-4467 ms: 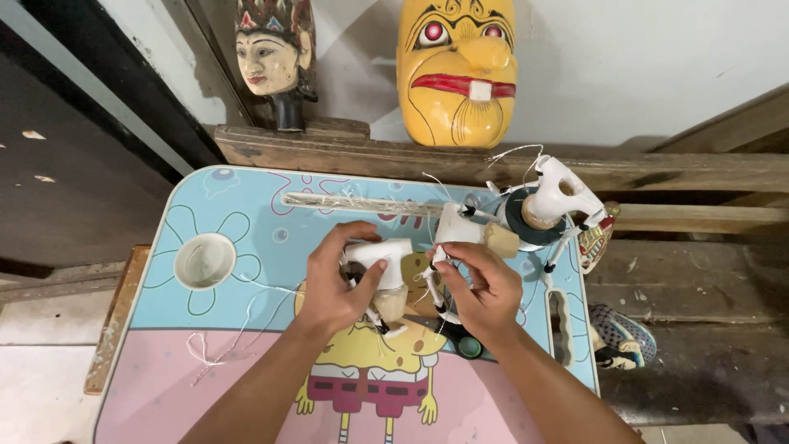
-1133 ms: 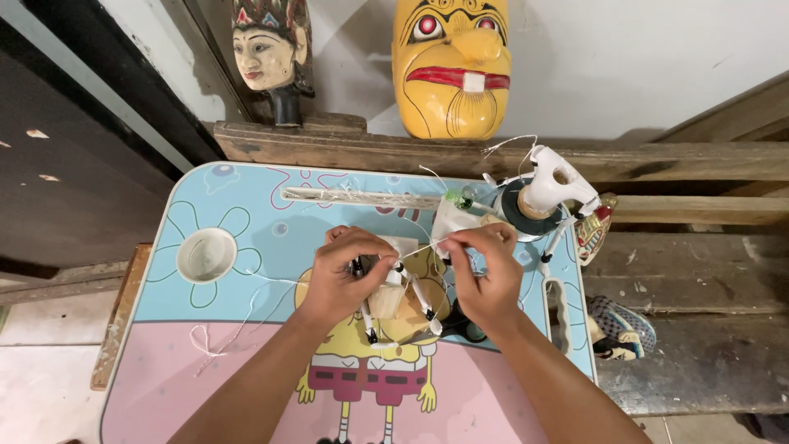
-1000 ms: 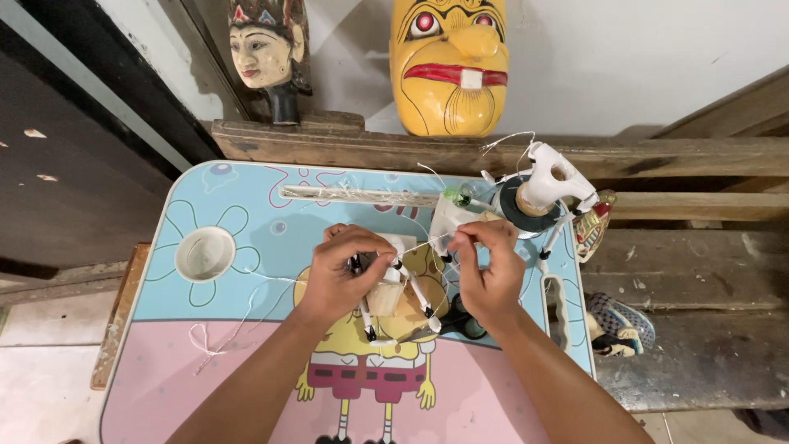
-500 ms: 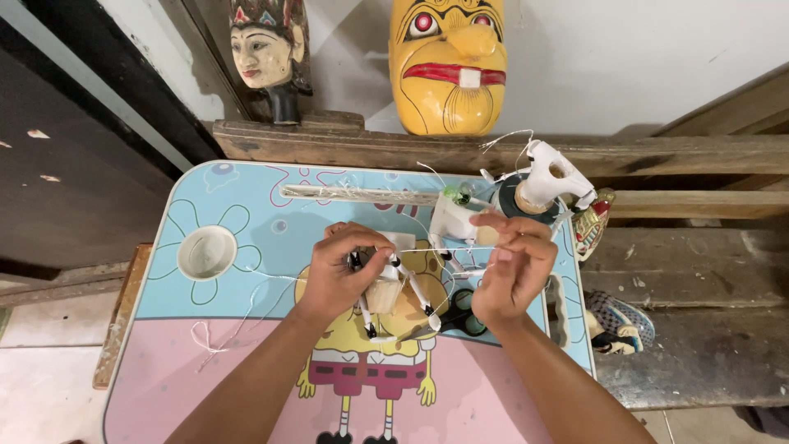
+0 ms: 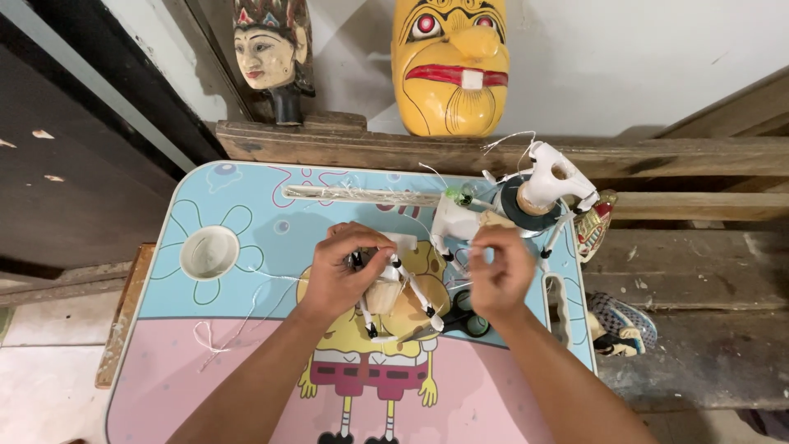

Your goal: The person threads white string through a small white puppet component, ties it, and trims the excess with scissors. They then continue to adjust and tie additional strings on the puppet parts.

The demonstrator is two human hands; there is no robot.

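My left hand (image 5: 349,271) grips a small white wooden puppet figure (image 5: 393,284) with thin jointed legs tipped in black, held over the middle of a small cartoon-printed table (image 5: 246,345). My right hand (image 5: 499,271) is just to the right of the figure, fingers pinched together, apparently on a thin white thread that I can barely see. Black-handled scissors (image 5: 460,323) lie on the table under my right hand.
More white puppet pieces (image 5: 546,185) and a thread spool sit at the table's far right corner. A thin stick (image 5: 362,195) lies along the far edge, a round cup recess (image 5: 208,252) at left. Two carved masks (image 5: 449,62) stand on a wooden beam behind.
My right hand has pulled away to the right of the figure, fingers still pinched. My left hand keeps hold of the figure in nearly the same place.
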